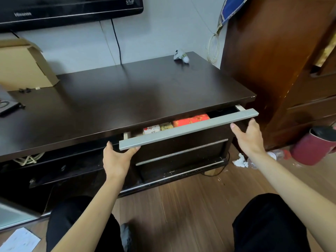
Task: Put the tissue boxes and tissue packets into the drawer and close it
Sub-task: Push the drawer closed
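The top drawer (189, 129) of the dark TV cabinet stands open by a narrow gap, its grey handle bar running across the front. Inside the gap I see a red tissue box (190, 120), a small beige packet (167, 126) and a white-and-red tissue packet (151, 129). My left hand (117, 159) presses with straight fingers against the left end of the drawer front, under the grey bar. My right hand (248, 137) is flat against the right end of the drawer front. Neither hand holds anything.
A cardboard box (23, 66) stands on the cabinet top (127, 91) at the back left; a small white toy (181, 56) lies at the back right. A wooden wardrobe (281, 60) stands to the right, with a red bin (314, 146) and crumpled tissue (241, 160) on the floor.
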